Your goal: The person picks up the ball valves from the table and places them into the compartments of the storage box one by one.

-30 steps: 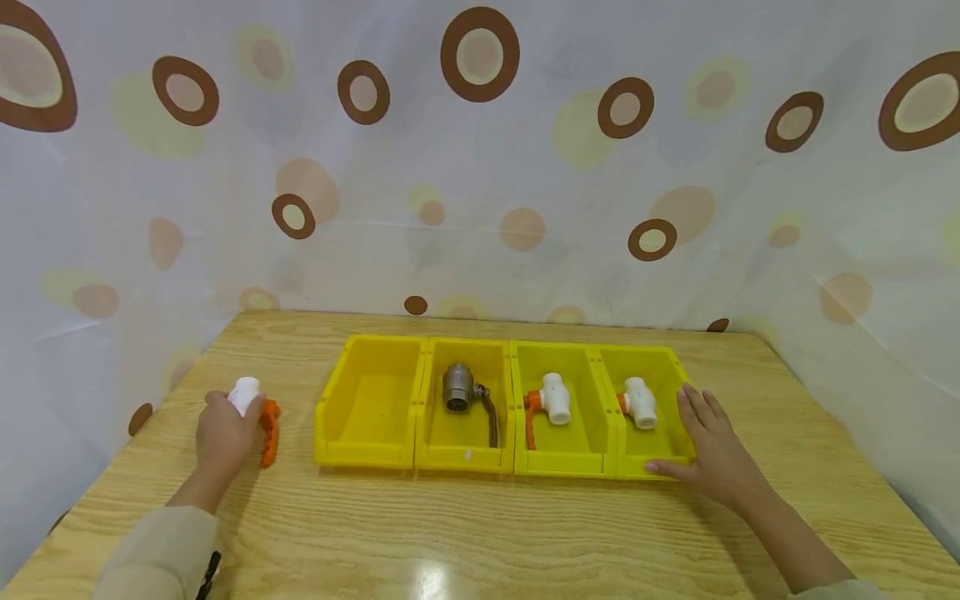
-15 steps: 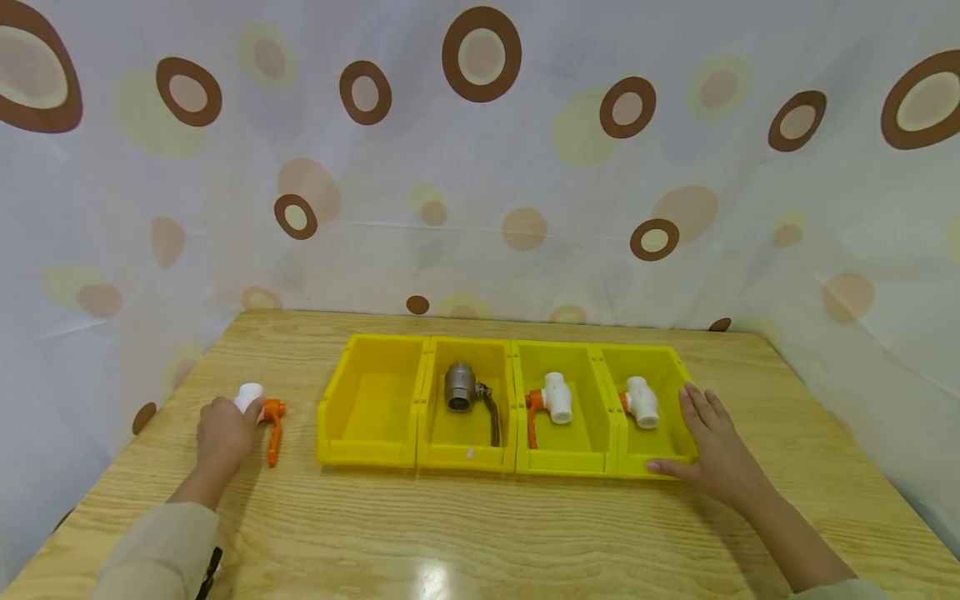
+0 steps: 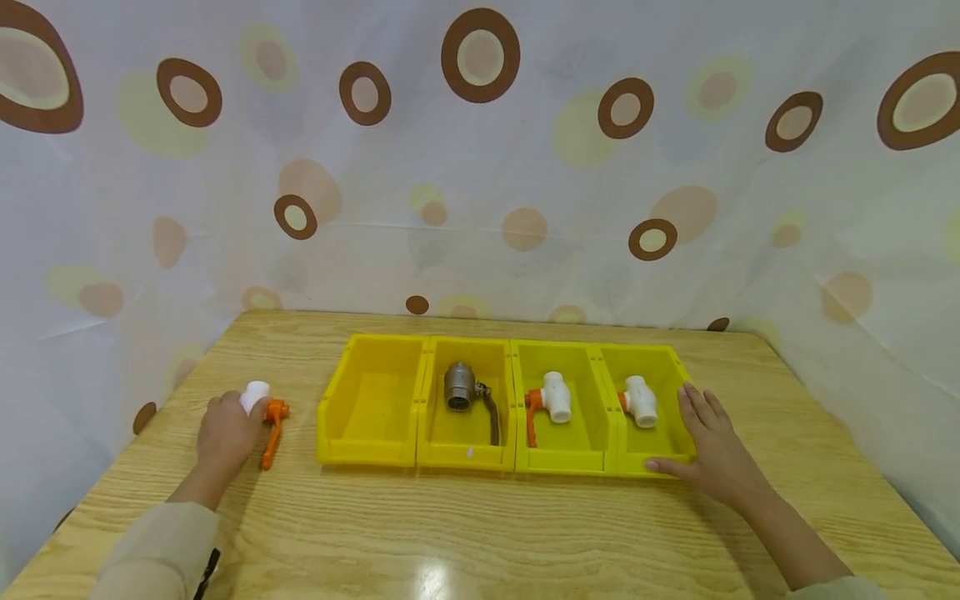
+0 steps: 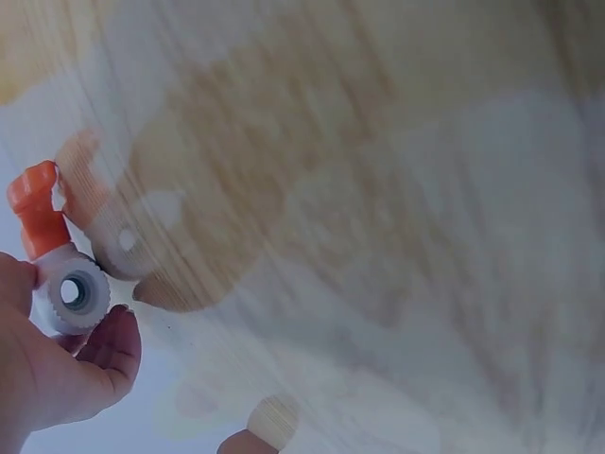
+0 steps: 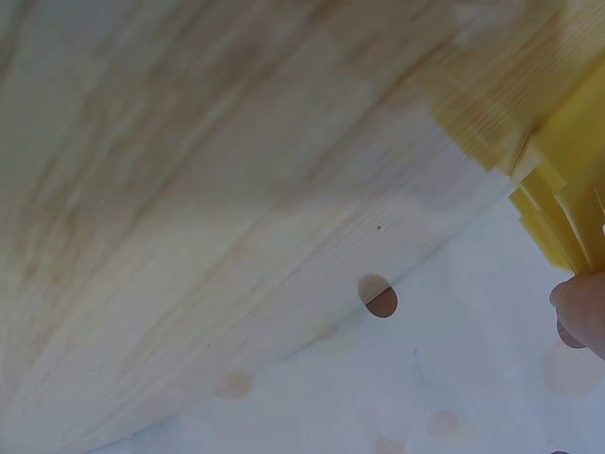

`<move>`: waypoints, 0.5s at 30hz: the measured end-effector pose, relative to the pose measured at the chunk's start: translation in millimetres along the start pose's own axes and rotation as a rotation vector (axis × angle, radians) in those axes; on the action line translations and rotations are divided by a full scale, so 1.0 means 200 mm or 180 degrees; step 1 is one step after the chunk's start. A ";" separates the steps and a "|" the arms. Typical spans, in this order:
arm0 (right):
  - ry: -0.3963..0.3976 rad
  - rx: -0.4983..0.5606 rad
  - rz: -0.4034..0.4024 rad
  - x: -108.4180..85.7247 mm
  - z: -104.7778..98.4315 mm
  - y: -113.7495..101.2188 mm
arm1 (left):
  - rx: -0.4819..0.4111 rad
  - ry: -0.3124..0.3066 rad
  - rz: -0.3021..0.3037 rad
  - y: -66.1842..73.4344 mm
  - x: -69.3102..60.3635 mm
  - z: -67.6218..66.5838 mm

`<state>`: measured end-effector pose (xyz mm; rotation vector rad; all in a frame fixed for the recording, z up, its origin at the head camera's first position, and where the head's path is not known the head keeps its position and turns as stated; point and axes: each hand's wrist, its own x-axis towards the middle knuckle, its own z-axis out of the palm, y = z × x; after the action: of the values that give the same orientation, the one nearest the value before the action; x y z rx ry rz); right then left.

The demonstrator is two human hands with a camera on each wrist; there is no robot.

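Observation:
My left hand (image 3: 228, 432) grips a white plastic ball valve (image 3: 255, 395) with an orange lever handle (image 3: 274, 429), left of the yellow bins. In the left wrist view the valve's round open end (image 4: 74, 291) shows between thumb and fingers. My right hand (image 3: 716, 454) rests against the rightmost yellow bin (image 3: 656, 467), its fingers straight along the side wall and the thumb at the front lip. That bin holds a white valve (image 3: 641, 402). Another white valve (image 3: 557, 397) with an orange lever lies in the neighbouring bin, and a metal ball valve (image 3: 459, 387) in the one left of that.
The yellow bins stand joined in a row on a wooden table (image 3: 480, 525). Nothing lies inside the leftmost bin (image 3: 375, 408). A white curtain (image 3: 480, 167) with brown and beige spots hangs behind the table and along its sides.
The valve in my left hand has turned a little and shifted slightly right; its orange lever has swung to a new angle. My right hand keeps its place on the bin.

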<state>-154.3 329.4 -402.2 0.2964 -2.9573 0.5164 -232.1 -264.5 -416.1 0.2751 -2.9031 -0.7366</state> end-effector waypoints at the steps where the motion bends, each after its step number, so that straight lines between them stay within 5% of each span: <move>1: 0.0004 0.0005 -0.0002 0.00 0.00 0.00 | 0.0025 -0.0023 0.0027 0.00 0.00 0.00; 15: 0.0018 0.0031 -0.0007 0.00 0.00 0.00 | 0.0061 -0.0012 0.0345 0.01 0.00 -0.01</move>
<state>-154.8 330.0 -402.2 0.2987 -2.9495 0.5305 -232.5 -263.5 -413.3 0.1171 -2.9029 -0.6932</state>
